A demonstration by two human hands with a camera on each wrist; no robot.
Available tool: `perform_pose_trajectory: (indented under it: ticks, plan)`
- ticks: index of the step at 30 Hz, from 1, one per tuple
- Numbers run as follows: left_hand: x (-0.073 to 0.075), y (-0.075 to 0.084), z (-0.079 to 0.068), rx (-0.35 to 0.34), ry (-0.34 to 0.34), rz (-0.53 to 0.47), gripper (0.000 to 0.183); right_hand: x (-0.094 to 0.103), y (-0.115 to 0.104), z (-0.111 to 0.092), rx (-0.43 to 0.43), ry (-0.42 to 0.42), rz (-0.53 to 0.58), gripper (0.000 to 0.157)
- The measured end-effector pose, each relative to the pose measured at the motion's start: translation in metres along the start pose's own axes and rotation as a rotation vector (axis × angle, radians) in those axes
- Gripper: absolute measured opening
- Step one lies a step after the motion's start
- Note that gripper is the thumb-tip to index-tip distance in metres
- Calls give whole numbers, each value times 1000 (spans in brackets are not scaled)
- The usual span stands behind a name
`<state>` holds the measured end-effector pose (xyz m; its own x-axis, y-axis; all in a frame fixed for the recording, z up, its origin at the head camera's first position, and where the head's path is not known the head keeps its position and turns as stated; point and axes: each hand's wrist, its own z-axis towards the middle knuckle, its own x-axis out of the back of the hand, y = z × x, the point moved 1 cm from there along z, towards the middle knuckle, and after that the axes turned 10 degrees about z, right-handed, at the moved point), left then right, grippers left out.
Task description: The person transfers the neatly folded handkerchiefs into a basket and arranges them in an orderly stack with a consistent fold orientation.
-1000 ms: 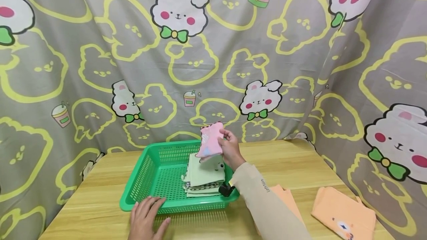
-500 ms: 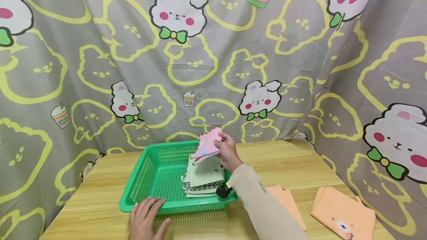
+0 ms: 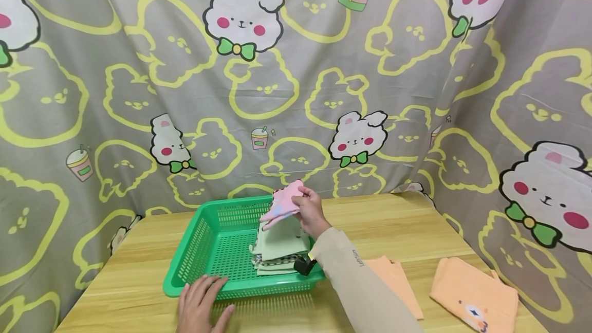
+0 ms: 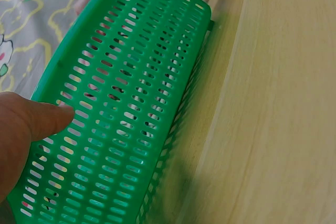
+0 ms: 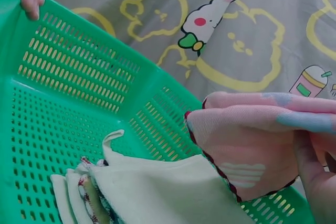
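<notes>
My right hand [image 3: 312, 212] pinches a folded pink towel [image 3: 283, 202] by its right side, above a stack of folded pale green towels [image 3: 279, 240]. In the right wrist view, the pink towel [image 5: 247, 140] shows a dark red stitched edge, a blue patch and white stripes. The stack sits in the right part of a green plastic basket [image 3: 185, 251]; a patterned cloth shows among its layers. My left hand [image 3: 201, 302] rests relaxed fingers on the basket's front left rim, its thumb spread apart. That thumb [image 4: 52, 116] overlaps the outer slotted wall in the left wrist view.
An orange folded towel [image 3: 476, 292] with a bear face lies at the right of the wooden table [image 3: 393, 220]. A second orange cloth [image 3: 395, 281] is partly hidden behind my right sleeve. A printed grey curtain [image 3: 296, 86] stands behind the table.
My right hand has moved slightly left and down with the pink towel, which has tilted flatter over the stack. My left hand stays at the basket rim.
</notes>
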<state>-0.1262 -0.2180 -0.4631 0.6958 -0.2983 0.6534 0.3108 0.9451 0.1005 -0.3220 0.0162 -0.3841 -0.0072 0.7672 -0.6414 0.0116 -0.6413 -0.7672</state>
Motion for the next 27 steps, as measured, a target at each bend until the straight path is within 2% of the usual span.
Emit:
perform_pose_trajectory:
  ticks: [11, 18, 27]
  plan:
    - [-1, -1, -4, -9, 12, -2, 55, 2, 9, -2, 3, -25, -88, 46]
    - [-1, -1, -4, 4, 6, 2, 54, 4, 11, -2, 16, -74, -125, 46]
    - [-1, 0, 0, -5, 9, -11, 55, 2, 7, 0, 8, -146, -77, 54]
